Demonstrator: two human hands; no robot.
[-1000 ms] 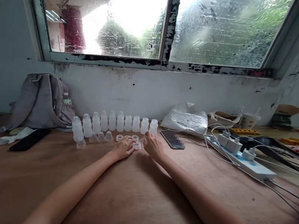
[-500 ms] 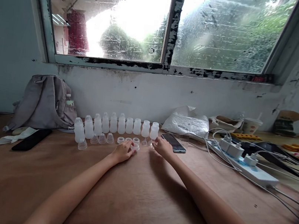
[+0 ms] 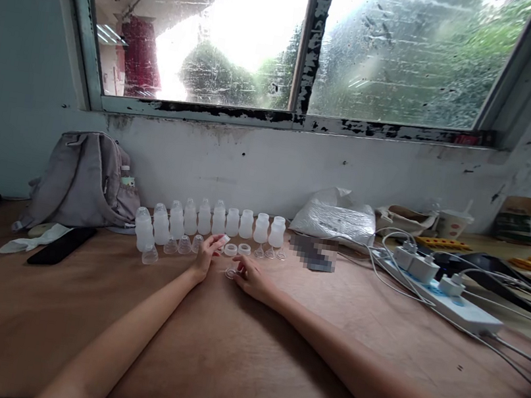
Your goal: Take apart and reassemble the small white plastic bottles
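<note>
My left hand is closed on a white bottle ring, tilted up off the table. To its right my right hand pinches a clear silicone bottle teat low over the wood. Two white rings lie flat just beyond my hands. Several clear teats sit in front of the rightmost bottles. Behind them runs a row of frosted baby bottles; those on the left wear clear domed caps, those on the right are uncapped. Loose clear caps stand in front of the left bottles.
A phone lies right of the bottles, before a silver bubble bag. A white power strip with plugs and trailing cables fills the right. At left are a grey backpack, a black pouch and a white tissue.
My right hand has come left from the teats by the phone, bringing one teat nearer me. My left hand has picked up a ring from the group and moved slightly left.
</note>
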